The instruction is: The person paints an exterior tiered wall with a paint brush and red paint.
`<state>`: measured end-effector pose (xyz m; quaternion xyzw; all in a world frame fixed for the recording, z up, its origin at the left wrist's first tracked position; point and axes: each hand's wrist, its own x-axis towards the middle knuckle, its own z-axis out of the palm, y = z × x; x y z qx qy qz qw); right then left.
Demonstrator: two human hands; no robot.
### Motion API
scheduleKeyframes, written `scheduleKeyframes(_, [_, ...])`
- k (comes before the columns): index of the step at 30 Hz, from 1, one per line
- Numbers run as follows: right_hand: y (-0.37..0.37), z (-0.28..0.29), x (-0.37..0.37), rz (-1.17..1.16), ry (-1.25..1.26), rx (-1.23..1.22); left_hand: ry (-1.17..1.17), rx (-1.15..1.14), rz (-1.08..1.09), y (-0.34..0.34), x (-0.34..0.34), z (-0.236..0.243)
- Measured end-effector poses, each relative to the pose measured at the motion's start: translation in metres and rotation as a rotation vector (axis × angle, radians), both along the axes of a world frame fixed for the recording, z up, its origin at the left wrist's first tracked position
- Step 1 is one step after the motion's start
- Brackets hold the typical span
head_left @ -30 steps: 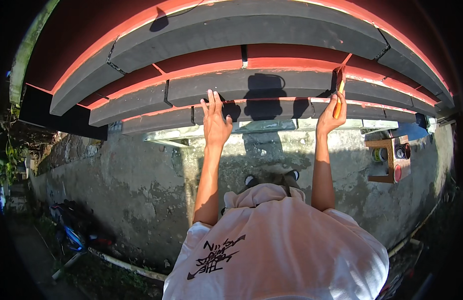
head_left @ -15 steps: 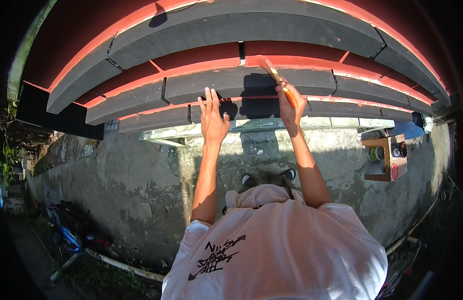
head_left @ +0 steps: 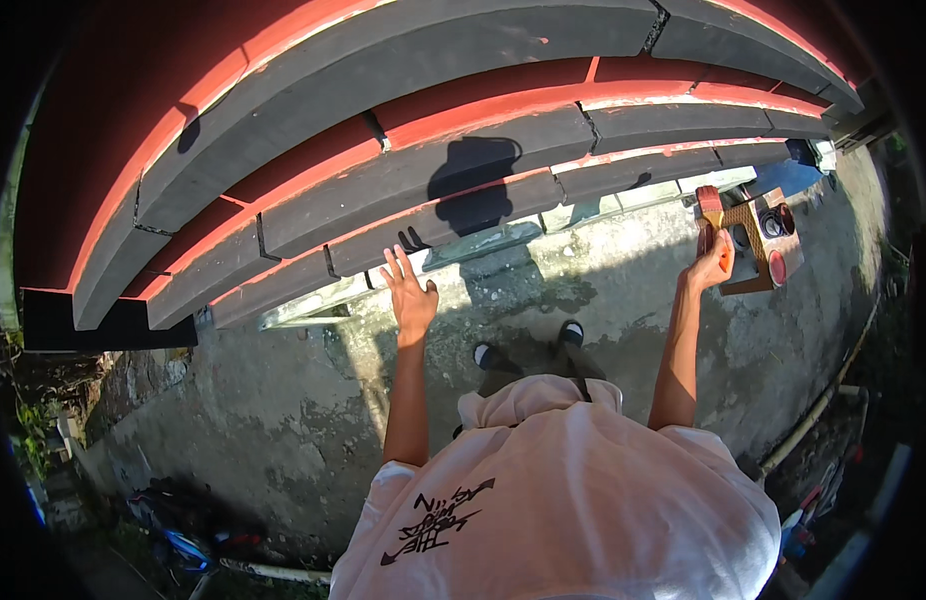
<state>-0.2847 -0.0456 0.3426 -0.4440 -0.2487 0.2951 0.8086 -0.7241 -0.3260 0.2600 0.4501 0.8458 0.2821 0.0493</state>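
Gripping a paintbrush (head_left: pixel 709 208), right hand (head_left: pixel 713 265) nears paint cans (head_left: pixel 773 222); left hand (head_left: pixel 411 295) fingers spread.

Both my arms reach forward and up, elbows nearly straight. My left hand (head_left: pixel 411 297) is open, fingers spread and pointing up, palm facing away from me. My right hand (head_left: pixel 711 264), set well apart from it, is closed in a fist, wrist bent slightly inward.

Brush handle (head_left: pixel 718 232) mostly inside the right hand (head_left: pixel 711 266); stool contents (head_left: pixel 773 245) perhaps paint tins.
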Motion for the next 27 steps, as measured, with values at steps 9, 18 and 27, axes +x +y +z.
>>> scheduleKeyframes(9, [-0.317,-0.318,0.354,0.023,-0.87,-1.349,-0.272,-1.291,-0.417,-0.033,0.131,-0.185])
scheduleKeyframes(18, [-0.501,-0.365,0.34,0.89,-0.671,-1.765,-0.788,-1.33,-0.45,0.032,0.13,-0.191])
scheduleKeyframes(27, [-0.418,-0.266,0.384,0.072,-0.224,-1.589,-0.216,-0.996,-0.886,0.27,0.372,-0.163])
